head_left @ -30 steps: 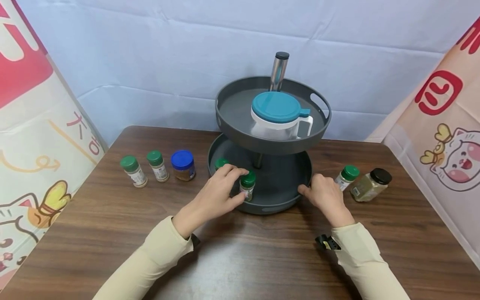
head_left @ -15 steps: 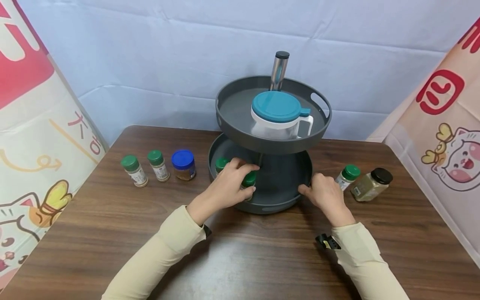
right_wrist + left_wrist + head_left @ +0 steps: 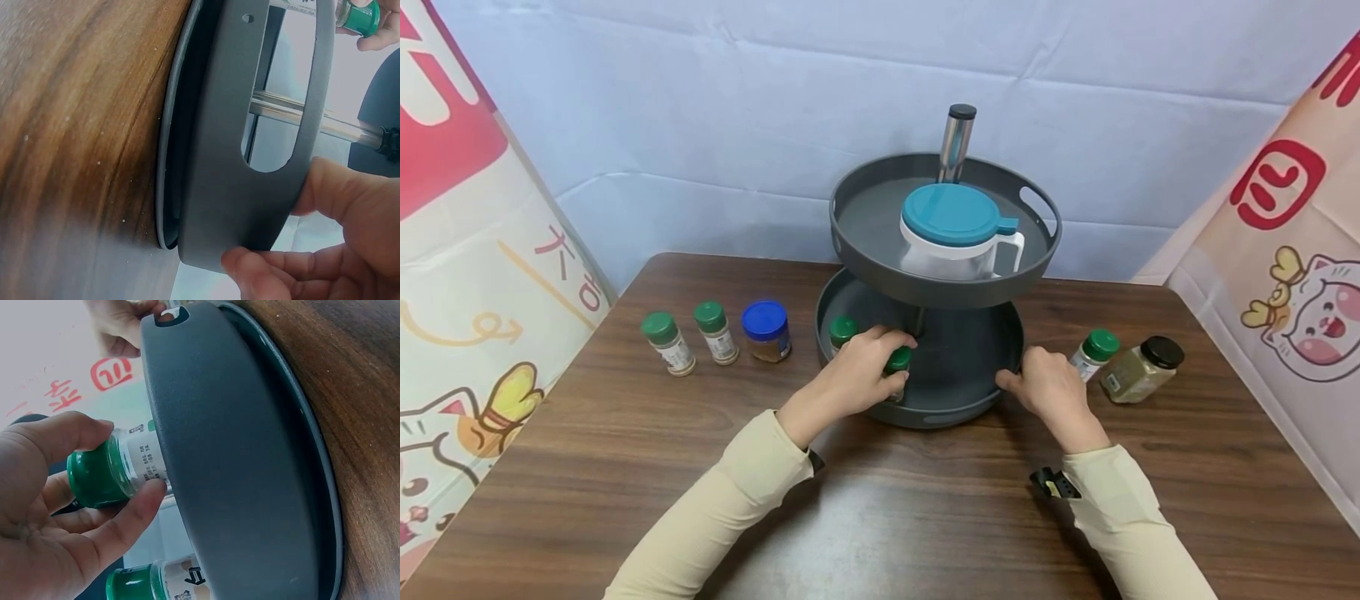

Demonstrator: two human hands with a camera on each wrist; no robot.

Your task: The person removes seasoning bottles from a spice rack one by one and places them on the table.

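Observation:
A small green-capped spice jar (image 3: 97, 478) stands in the lower tray (image 3: 962, 367) of a dark grey two-tier stand. My left hand (image 3: 852, 377) holds it near the cap, with thumb and fingers around it in the left wrist view. Just behind that hand is a second green-capped spice jar (image 3: 842, 329), partly hidden by it. My right hand (image 3: 1052, 387) grips the lower tray's rim on the right; in the right wrist view the fingers pinch the tray wall (image 3: 231, 200) beside the oval handle slot. A white-handled jug (image 3: 951, 217) with a teal lid sits on the upper tray (image 3: 876, 208).
On the wooden table (image 3: 880, 525), two green-capped jars (image 3: 674, 350) and a blue-lidded jar (image 3: 767, 332) stand left of the stand. To the right are another green-capped jar (image 3: 1095, 353) and a black-lidded jar (image 3: 1141, 372). The upper tray overhangs the lower one.
My left hand has moved right and slightly farther in, from the spice jar's side to around its cap. The right hand has stayed on the tray rim.

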